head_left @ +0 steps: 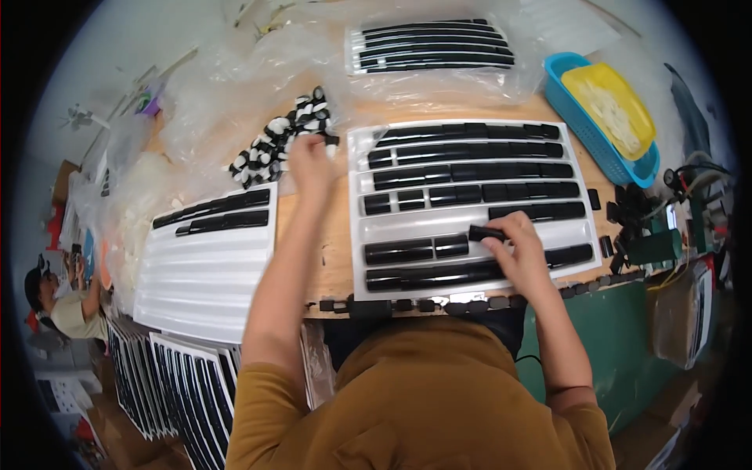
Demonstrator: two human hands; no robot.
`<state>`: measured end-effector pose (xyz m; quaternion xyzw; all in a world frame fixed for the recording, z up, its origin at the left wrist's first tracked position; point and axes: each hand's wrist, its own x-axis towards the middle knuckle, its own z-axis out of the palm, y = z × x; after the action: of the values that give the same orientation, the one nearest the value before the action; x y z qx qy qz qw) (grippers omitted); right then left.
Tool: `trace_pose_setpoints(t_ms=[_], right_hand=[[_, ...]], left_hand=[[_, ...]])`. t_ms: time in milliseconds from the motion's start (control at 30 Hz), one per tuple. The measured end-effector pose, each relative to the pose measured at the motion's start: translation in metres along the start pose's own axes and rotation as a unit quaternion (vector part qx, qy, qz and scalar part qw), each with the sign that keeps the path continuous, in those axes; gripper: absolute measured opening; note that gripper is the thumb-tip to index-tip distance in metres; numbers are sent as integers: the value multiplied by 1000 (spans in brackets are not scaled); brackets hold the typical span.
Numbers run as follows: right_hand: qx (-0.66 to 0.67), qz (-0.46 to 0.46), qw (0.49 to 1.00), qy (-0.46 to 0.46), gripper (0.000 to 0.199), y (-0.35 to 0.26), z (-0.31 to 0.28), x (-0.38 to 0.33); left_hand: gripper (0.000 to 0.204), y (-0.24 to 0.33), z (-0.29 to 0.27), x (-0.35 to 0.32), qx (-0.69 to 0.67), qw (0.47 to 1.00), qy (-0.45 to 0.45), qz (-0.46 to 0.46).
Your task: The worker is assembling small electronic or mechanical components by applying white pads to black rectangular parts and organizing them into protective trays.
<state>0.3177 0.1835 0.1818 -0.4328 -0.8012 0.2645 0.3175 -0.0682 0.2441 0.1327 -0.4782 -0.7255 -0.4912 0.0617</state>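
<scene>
My right hand [515,243] pinches a short black cylinder [486,233] over the lower rows of a white grooved tray [359,229]. Glossy black cylinders lie end to end in the tray's grooves; two of the lower rows have gaps. At the near right edge of a loose pile of black and white caps [270,145], my left hand [311,160] has its fingers closed on a small black cap [331,141]. Part of that cap is covered by the fingers.
A second white tray [196,270] with two short rows of black pieces lies left. Another filled tray [431,66] sits at the back under clear plastic. A blue basket [564,98] holding a yellow one stands right, near loose black pieces [623,219]. Another person [74,305] is far left.
</scene>
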Motion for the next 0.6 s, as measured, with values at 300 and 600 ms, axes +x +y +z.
trace_pose_setpoints(t_ms=[300, 600], right_hand=[[138, 200, 970, -5, 29, 36, -5, -9], [-68, 33, 994, 83, 32, 34, 5, -19]], left_hand=[[21, -56, -4, 27, 224, 968, -93, 65], [21, 16, -36, -16, -167, 972, -78, -148]])
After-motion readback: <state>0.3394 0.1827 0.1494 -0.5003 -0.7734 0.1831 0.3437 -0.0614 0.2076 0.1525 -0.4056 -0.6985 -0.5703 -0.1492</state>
